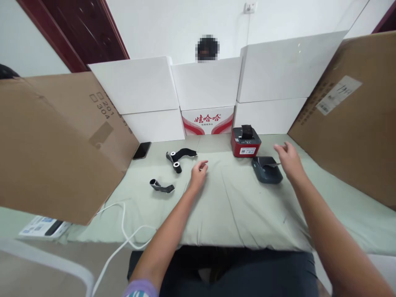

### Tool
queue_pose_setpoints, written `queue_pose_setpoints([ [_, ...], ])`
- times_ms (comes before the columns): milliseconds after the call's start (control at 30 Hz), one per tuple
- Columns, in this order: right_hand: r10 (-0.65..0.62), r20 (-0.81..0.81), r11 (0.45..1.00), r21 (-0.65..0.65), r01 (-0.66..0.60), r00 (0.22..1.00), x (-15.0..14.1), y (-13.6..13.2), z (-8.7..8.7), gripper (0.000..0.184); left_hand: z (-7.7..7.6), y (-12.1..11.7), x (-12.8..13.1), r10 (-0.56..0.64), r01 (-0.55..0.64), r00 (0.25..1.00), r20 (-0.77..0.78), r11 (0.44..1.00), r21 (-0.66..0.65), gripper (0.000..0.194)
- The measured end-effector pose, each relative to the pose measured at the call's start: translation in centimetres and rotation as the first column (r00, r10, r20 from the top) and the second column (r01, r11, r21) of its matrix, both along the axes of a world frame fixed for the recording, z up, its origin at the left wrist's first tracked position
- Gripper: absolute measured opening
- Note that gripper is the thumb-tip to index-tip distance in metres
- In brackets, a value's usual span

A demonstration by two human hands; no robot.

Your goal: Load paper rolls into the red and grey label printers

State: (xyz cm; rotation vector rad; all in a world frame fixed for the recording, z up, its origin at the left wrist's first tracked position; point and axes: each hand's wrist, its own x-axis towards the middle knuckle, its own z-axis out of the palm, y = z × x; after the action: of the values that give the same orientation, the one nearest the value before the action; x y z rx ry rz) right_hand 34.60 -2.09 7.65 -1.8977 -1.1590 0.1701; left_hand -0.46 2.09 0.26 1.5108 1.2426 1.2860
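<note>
My left hand point(199, 176) hovers over the middle of the green cloth, fingers loosely bent and apart, with nothing seen in it. Left of it lie a curled black strip with white-cored rolls point(185, 153) and a smaller black roll with a loose tail point(162, 187). My right hand point(289, 157) is raised beside a dark, rounded label printer point(267, 170), its fingers slightly bent and apart. A thin grey strip point(272, 165) sticks out of that printer towards the hand; whether they touch is unclear. Behind stands a red and black printer point(246, 142) with a black strip on top.
White boxes point(207, 84) wall off the back, and brown cardboard panels point(62, 144) point(355, 123) close both sides. A phone point(142, 150) lies at the left panel. A white cable point(124, 222) hangs over the front left edge. Behind the boxes a person's head point(207, 48) shows.
</note>
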Motion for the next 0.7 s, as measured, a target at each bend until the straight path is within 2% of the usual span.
queue_pose_setpoints([
  [67, 0.075, -0.249, 0.992, -0.077, -0.096, 0.966, 0.7, 3.4, 1.8, 0.054, 1.3, 1.1, 0.6, 0.129, -0.130, 0.986, 0.108, 0.992, -0.005, 0.026],
  [133, 0.095, -0.369, 0.964, -0.198, -0.178, 0.925, 0.7, 6.8, 3.1, 0.041, 3.1, 2.8, 2.3, 0.180, -0.175, 0.967, 0.180, 0.984, -0.040, 0.027],
  [167, 0.110, -0.383, 0.937, -0.268, -0.224, 0.917, 0.5, 8.2, 3.5, 0.036, 4.1, 3.8, 3.7, 0.144, -0.135, 0.969, 0.202, 0.989, -0.061, 0.030],
  [233, 0.149, -0.352, 0.864, -0.408, -0.295, 0.924, 0.1, 10.3, 4.2, 0.027, 5.6, 5.8, 7.1, -0.004, 0.023, 0.983, 0.186, 0.995, -0.102, 0.036],
  [300, 0.168, -0.319, 0.806, -0.500, -0.317, 0.933, -0.5, 11.2, 4.7, 0.024, 6.5, 7.4, 10.9, -0.132, 0.156, 0.981, 0.145, 0.973, -0.170, 0.043],
  [367, 0.120, -0.349, 0.807, -0.511, -0.296, 0.929, -1.2, 11.2, 5.2, 0.029, 6.7, 8.4, 14.2, -0.209, 0.237, 0.968, 0.136, 0.941, -0.240, 0.046],
  [433, 0.048, -0.403, 0.831, -0.492, -0.261, 0.914, -2.2, 10.7, 5.7, 0.033, 6.6, 8.9, 16.1, -0.217, 0.246, 0.966, 0.139, 0.936, -0.253, 0.044],
  [533, 0.054, -0.334, 0.835, -0.502, -0.226, 0.941, -4.1, 9.6, 6.4, 0.036, 6.3, 8.9, 15.9, -0.179, 0.214, 0.971, 0.162, 0.947, -0.239, 0.046],
  [600, 0.156, -0.263, 0.836, -0.478, -0.269, 0.952, -5.7, 8.9, 6.7, 0.033, 6.2, 8.5, 14.1, -0.146, 0.182, 0.975, 0.169, 0.958, -0.220, 0.048],
  [700, 0.352, -0.182, 0.849, -0.350, -0.395, 0.918, -8.2, 7.4, 7.0, 0.027, 6.6, 7.0, 10.0, -0.096, 0.117, 0.983, 0.155, 0.985, -0.129, 0.047],
])
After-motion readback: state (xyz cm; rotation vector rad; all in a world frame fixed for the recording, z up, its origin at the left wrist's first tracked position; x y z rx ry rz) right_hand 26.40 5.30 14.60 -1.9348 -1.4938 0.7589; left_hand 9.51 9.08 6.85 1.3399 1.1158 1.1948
